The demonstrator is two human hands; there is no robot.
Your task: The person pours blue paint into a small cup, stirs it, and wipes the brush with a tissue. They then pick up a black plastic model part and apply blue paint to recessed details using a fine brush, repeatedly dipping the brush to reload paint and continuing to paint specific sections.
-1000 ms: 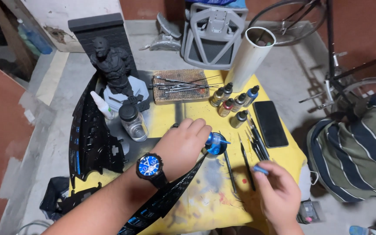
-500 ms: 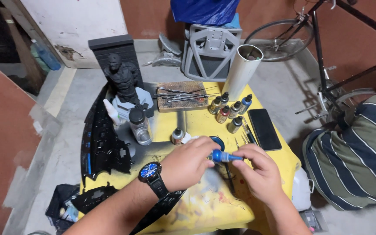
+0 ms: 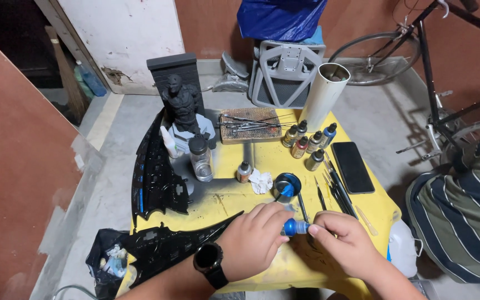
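My left hand [image 3: 255, 240] grips a small blue paint bottle [image 3: 291, 226] over the near edge of the yellow table [image 3: 262, 155]. My right hand [image 3: 343, 243] pinches the bottle's tip from the right side. Just beyond the bottle sits a small round dish of blue paint [image 3: 287, 185]. A black wing-shaped part [image 3: 165, 247] lies under my left wrist, which wears a dark watch.
On the table: a dark figure statue [image 3: 183, 108], a second black wing [image 3: 154, 175], a clear jar [image 3: 201, 159], several small paint bottles [image 3: 308, 140], brushes [image 3: 337, 189], a phone [image 3: 352, 166], a white tube [image 3: 325, 95]. A person in a striped shirt [image 3: 462, 205] sits at right, a bicycle [image 3: 445, 61] behind.
My right hand came up from the table edge to the bottle's tip. Both hands and the bottle have drawn nearer to me, away from the blue dish.
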